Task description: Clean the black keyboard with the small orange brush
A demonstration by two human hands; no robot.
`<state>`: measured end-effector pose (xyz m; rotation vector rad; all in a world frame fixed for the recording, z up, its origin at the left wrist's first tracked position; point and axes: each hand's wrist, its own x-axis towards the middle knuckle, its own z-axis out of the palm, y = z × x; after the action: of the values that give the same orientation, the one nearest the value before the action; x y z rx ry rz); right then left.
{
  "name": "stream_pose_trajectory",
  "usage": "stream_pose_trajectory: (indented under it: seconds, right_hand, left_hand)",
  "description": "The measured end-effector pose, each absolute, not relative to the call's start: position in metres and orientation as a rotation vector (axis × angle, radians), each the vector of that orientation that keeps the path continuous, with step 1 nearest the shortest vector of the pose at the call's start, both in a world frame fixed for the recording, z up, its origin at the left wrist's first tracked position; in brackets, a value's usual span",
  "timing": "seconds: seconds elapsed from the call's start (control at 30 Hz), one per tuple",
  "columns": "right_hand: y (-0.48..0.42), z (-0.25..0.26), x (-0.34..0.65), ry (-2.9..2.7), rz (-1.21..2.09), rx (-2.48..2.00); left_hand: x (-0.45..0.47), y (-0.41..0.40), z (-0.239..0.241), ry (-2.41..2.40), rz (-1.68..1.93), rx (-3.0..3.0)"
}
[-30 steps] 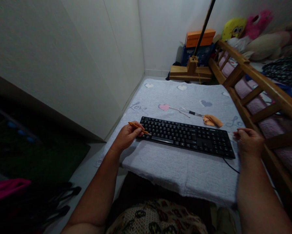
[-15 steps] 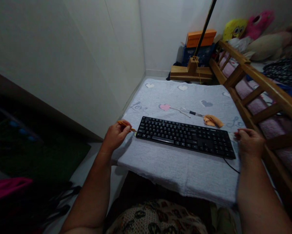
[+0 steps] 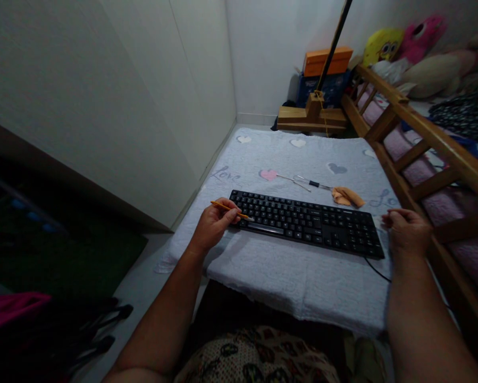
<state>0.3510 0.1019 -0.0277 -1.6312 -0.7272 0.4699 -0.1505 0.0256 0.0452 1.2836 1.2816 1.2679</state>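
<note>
Left hand [image 3: 214, 226] with orange stick [image 3: 231, 209] moved back onto keyboard [image 3: 307, 223].

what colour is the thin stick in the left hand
Orange-yellow; the thin stick in the left hand shows best in the head view.

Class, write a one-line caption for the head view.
Left hand holds an orange stick to the keyboard's left end; right hand, curled, rests by its right end.
</note>
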Motion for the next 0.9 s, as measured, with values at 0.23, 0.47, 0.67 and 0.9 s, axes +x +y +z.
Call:
stream_pose_trajectory:
  seconds: [0.23, 0.47, 0.67, 0.9]
  right_hand:
    - [0.101, -0.023, 0.347, -0.713, 0.466, -1.640]
    - [0.102, -0.024, 0.347, -0.697, 0.476, -1.646]
    - [0.103, -0.028, 0.352, -0.728, 0.463, -1.648]
    - [0.103, -0.030, 0.354, -0.743, 0.458, -1.636]
  left_hand:
    - [-0.145, 0.029, 0.033, 1.268, 1.241, 1.256]
    - [-0.155, 0.027, 0.036, 1.373, 1.236, 1.268]
    - [-0.174, 0.025, 0.040, 1.502, 1.226, 1.360]
    - [-0.200, 0.020, 0.043, 1.702, 1.261, 1.425]
